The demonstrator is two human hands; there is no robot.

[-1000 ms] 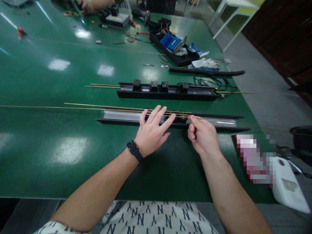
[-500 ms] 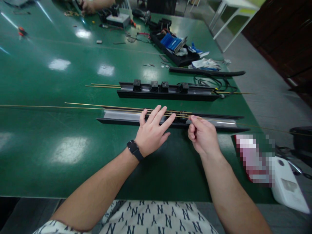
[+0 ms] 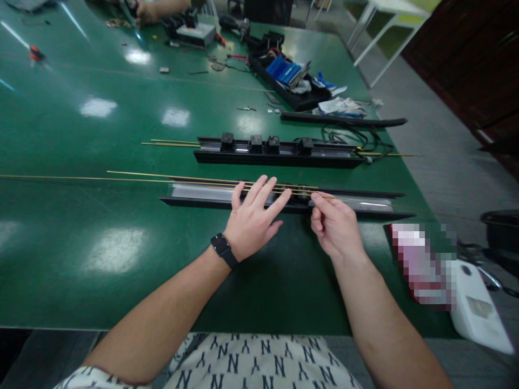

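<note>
— Where do we stand with the hands?

— Our left hand lies spread and flat. Its fingers are apart and rest across the near rail and the thin brass rods that run along it.

— And our right hand?

— Thumb and forefinger are pinched together on one brass rod, just right of our left fingertips. That rod runs on past the rail's right end.

— Which step do we take this for?

— We judge we're lining that rod up along the rail, with the flat hand steadying the others.

— What does a next move call for?

— A light pinch, and travel straight along the rail's length. The rod looks thin and long, so sideways force would likely bow it. The far rail with its black blocks lies well apart on the green table. A co-worker's hand is at the table's far end.
</note>
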